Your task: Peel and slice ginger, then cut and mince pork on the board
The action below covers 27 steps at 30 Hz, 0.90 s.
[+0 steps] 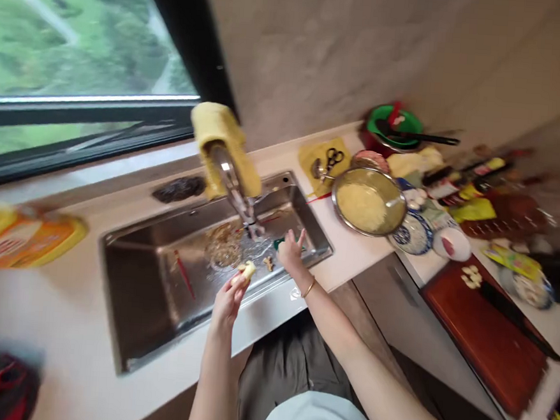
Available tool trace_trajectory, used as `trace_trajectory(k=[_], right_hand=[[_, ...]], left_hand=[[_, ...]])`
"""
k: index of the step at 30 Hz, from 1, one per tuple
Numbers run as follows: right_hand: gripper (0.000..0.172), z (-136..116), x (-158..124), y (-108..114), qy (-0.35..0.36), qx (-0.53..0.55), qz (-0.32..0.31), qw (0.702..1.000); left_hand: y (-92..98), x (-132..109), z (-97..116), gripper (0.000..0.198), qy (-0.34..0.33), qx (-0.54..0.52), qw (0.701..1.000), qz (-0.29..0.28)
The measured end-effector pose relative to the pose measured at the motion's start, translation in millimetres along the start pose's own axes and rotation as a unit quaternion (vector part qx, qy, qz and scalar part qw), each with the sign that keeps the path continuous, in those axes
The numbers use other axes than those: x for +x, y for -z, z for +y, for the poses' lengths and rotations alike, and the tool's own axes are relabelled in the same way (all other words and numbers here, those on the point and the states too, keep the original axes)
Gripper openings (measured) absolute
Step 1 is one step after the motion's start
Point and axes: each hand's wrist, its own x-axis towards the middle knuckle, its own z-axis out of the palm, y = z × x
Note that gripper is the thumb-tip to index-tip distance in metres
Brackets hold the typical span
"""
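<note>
My left hand (228, 299) grips a pale yellow, peeled piece that looks like ginger (245, 271) over the sink's (134, 308) front edge. My right hand (290, 254) is over the right part of the basin, with some fingers spread apart. Beside its fingertips is a small dark green object (278, 243); whether the hand touches it, I cannot tell. A knobbly brown piece (269, 263) lies in the basin between my hands. Under the faucet (236, 188) the basin is wet, with brown scraps around the drain (223, 247). A slim red tool (184, 274) rests farther left.
Right of the sink stands a steel bowl (367, 202) of pale yellow contents. Behind it are scissors (334, 157) and a green basin (395, 125). A cleaver (517, 316) lies on the brown cutting board (482, 339). Yellow cloth (219, 126) hangs over the faucet; a yellow-orange bottle (23, 237) is left.
</note>
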Motion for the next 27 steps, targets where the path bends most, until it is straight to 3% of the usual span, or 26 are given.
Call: trace_trajectory(k=[2,4,7,9,11,14,18,22,25,27], right_hand=[[0.027,15,-25,11,-0.012,-0.058,0.061,0.996],[0.035,41,-57,30,-0.028,-0.103,0.108,0.988],[0.033,99,-128,78,-0.146,-0.118,0.197,0.962],[0.034,149,-187,121,-0.239,-0.145,0.266,0.922],[0.038,204,-250,169,-0.325,-0.184,0.316,0.872],[0.046,295,-331,249,-0.430,-0.251,0.337,0.799],[0.055,413,-399,354,-0.507,-0.331,0.283,0.744],[0.049,501,-424,426,-0.473,-0.401,0.185,0.762],[0.037,539,-430,459,-0.403,-0.423,0.120,0.803],[0.035,552,-432,475,-0.362,-0.407,0.073,0.835]], left_hand=[[-8.3,2,-5,0.019,0.014,0.083,0.996,-0.003],[-28.6,0,-15,0.019,0.020,0.139,0.989,-0.051],[-76.7,-15,-43,0.027,0.043,0.234,0.960,-0.150],[-112.8,-34,-71,0.035,0.047,0.291,0.930,-0.220],[-147.3,-56,-105,0.040,0.037,0.327,0.901,-0.283],[-194.1,-88,-169,0.039,0.025,0.365,0.854,-0.371],[-249.6,-129,-274,0.039,0.031,0.358,0.825,-0.436],[-297.6,-166,-383,0.042,0.059,0.336,0.842,-0.419],[-324.5,-187,-448,0.044,0.059,0.323,0.864,-0.382],[-336.4,-196,-478,0.045,0.039,0.327,0.876,-0.351]])
